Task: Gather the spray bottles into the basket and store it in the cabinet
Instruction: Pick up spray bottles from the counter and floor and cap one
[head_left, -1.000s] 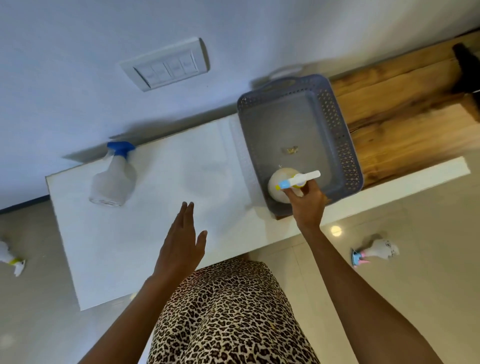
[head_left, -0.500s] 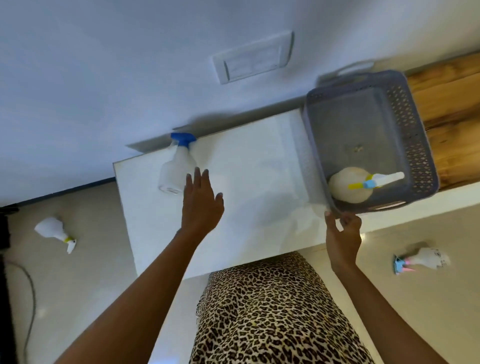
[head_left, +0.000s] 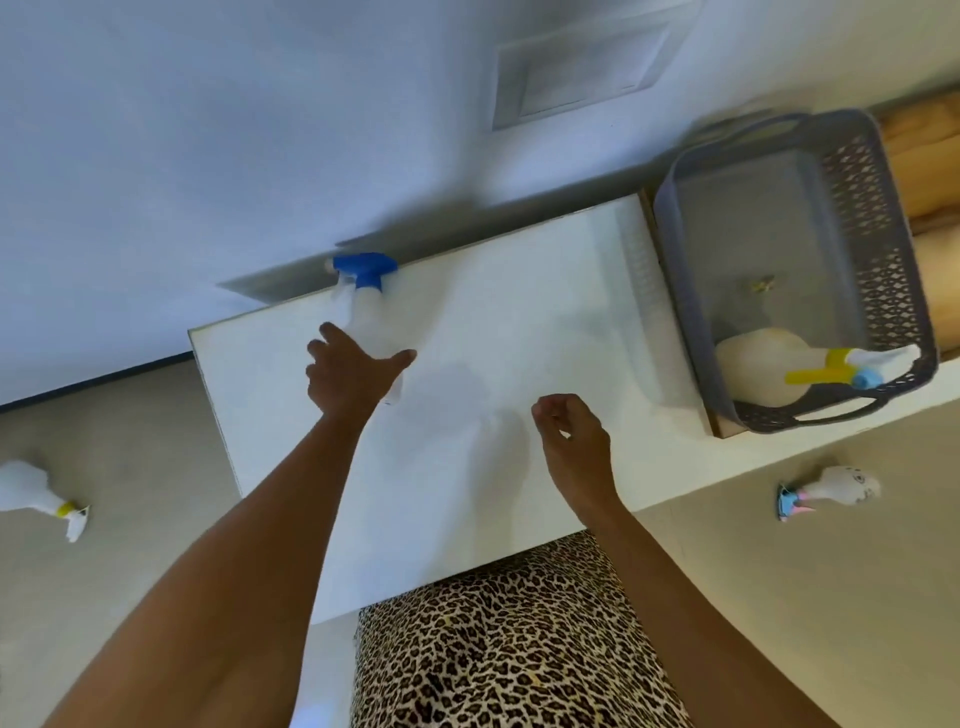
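Against the wall at the far edge of the white tabletop (head_left: 519, 322) stands the blue-capped spray bottle (head_left: 366, 306), upright as far as can be judged, its trigger head toward the wall and its clear body running down toward the person. The left hand (head_left: 345, 376) is right at that body, fingers (head_left: 332, 335) spread wide with the thumb out on the other side, so the bottle sits in the open span; whether skin touches plastic yet cannot be told. The right hand (head_left: 574, 441) hovers over the middle of the tabletop, loosely curled and empty, well apart from the bottle and clearly the farther of the two. The grey basket (head_left: 852, 218) lies off to the right with one yellow-triggered bottle (head_left: 763, 371) lying on its side inside. Two more bottles lie on the floor (head_left: 130, 441), one at the left (head_left: 31, 493) and one at the right (head_left: 836, 486). The coming grasp probably belongs to the left hand, closing around the body and carrying it rightward.
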